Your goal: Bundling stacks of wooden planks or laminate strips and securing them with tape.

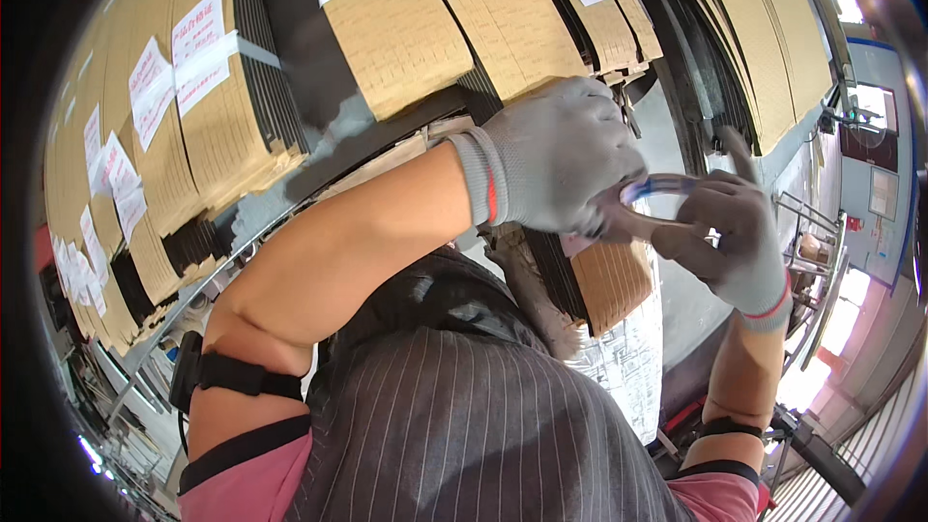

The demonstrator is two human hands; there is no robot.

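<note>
Looking down through the head camera, I see the biggest thing first: rows of flattened brown cardboard stacks (406, 29) leaning across the upper half, dark bands of black sheets between them, white paper labels (198, 48) stuck on their faces and clear tape across one bundle. Below that my view fills with a grey pinstriped apron (464, 425) over pink sleeves, with black straps around both upper arms. At lower centre a smaller bundle of cardboard (611, 280) stands on end, with a clear crinkled plastic wrap (628, 367) hanging beneath it. Off to the right edge there is a metal rack (807, 251) and a bright doorway beyond.

My left hand (561, 159), in a grey knit glove with a red stripe at the cuff, is raised in front of the stacks with its fingers curled inward, pinching one end of a small pale blue and white item (662, 186). My right hand (730, 232), gloved the same way, meets it from the right; its fingers are partly bent around the other end of that item, index finger pointing up. What the item is I cannot tell, since motion blur smears it. It sits between both hands, just above the upright bundle
</note>
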